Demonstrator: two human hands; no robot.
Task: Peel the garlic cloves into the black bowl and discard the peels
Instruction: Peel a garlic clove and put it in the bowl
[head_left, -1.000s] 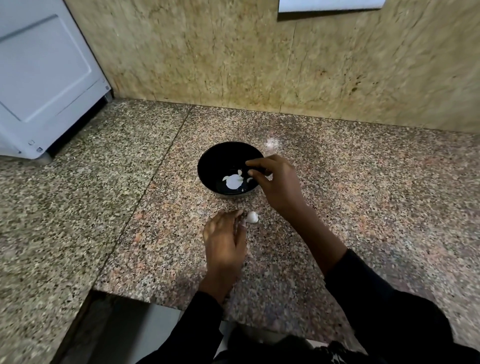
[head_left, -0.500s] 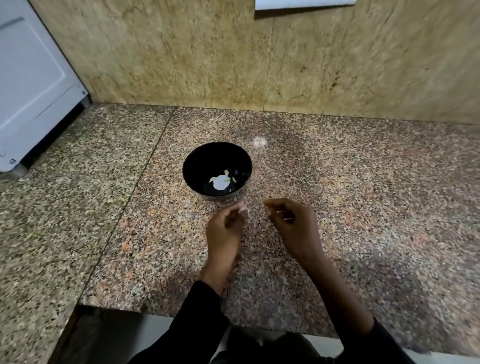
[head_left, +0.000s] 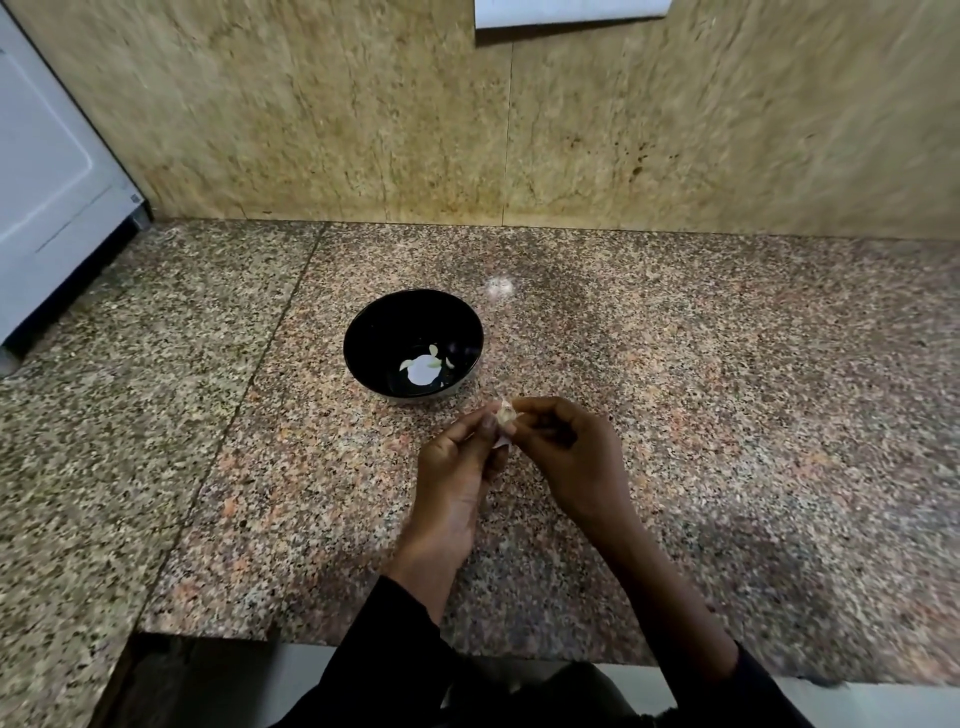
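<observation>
Granite-speckled surface (head_left: 727, 415) carries the black bowl (head_left: 374, 332), which stands just beyond my hands with a few pale peeled cloves (head_left: 422, 370) lying on its bottom. A second ago my right hand (head_left: 571, 462) was over the bowl, apparently letting a clove go, while my left hand (head_left: 452, 478) reached for a fresh one beside the bowl; since then both hands have drawn back and met just in front of the bowl. I judge that one clove is finished and the next peeling has begun. Fingertips of both hands now pinch the garlic clove (head_left: 506, 415) between them, held above the surface and near the bowl's rim. It looks small, off-white to tan, with a papery white flap of skin hanging below; blur hides finer detail.
</observation>
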